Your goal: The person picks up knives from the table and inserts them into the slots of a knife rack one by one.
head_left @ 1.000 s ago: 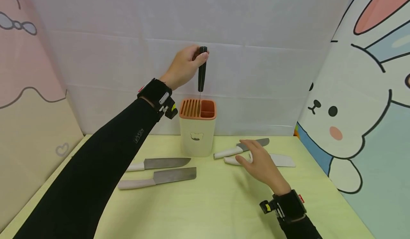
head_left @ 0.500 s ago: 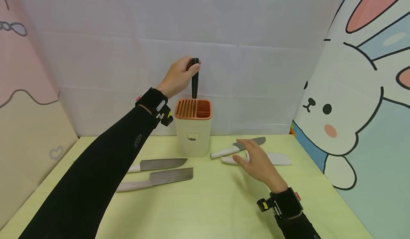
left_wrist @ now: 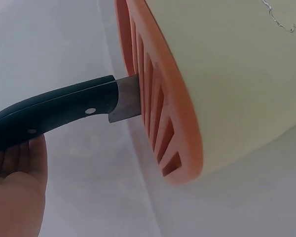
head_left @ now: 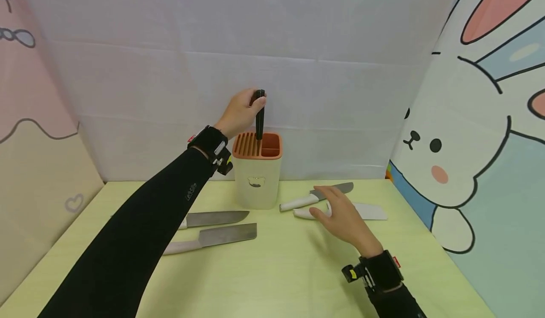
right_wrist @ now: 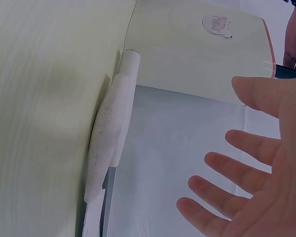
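My left hand (head_left: 241, 111) grips the upper end of a knife's black handle (head_left: 259, 119) over the knife block (head_left: 257, 181). In the left wrist view the knife (left_wrist: 54, 108) has its blade in one of the slots of the orange top (left_wrist: 187, 123), with a short stretch of metal showing outside. My right hand (head_left: 347, 218) hovers with spread fingers over two white-handled knives on the table: a pointed knife (head_left: 300, 202) and a cleaver (head_left: 370, 211). In the right wrist view its fingers (right_wrist: 237, 168) hold nothing, and the two white handles (right_wrist: 108, 123) lie side by side.
On the left of the table (head_left: 272, 280) lie two more white-handled knives, a chef's knife (head_left: 217, 218) and a cleaver (head_left: 227, 234), their handles partly behind my left sleeve. A white cloth backdrop (head_left: 332, 119) stands right behind the block.
My left hand has moved down with the black-handled knife, and the blade has slid deeper into the block's slot. My right hand has stayed in place over the right-hand knives.
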A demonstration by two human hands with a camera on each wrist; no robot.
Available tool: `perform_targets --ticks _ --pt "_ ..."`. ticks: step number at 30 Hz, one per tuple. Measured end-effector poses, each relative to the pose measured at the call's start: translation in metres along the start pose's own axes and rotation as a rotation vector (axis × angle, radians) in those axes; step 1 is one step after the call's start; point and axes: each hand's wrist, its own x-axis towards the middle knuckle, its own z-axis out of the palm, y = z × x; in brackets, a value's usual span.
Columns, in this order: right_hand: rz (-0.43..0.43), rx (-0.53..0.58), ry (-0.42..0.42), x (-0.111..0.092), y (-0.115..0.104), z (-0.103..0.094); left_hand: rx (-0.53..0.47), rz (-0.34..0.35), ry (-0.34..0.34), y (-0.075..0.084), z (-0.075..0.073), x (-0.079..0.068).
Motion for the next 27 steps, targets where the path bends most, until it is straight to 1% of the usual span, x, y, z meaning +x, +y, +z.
perform_targets --ticks 6,11,18,24,27 --pt "-0.003 0.008 -0.002 -0.001 0.001 0.0 0.022 -0.02 -0.016 -0.002 0.009 -0.002" --pt "-0.009 0.009 0.005 0.0 0.001 0.001 0.012 -0.041 -0.024 -0.008 0.009 -0.003" --pt "-0.012 0.01 -0.003 0.001 0.001 -0.001 -0.002 -0.067 0.002 -0.009 0.01 0.0" --pt "-0.008 0.016 -0.004 0.0 0.001 0.0 0.027 -0.103 0.017 -0.014 0.013 0.005" --pt "-0.01 0.018 -0.007 0.0 0.0 0.0 0.042 -0.112 0.022 -0.016 0.014 0.004"
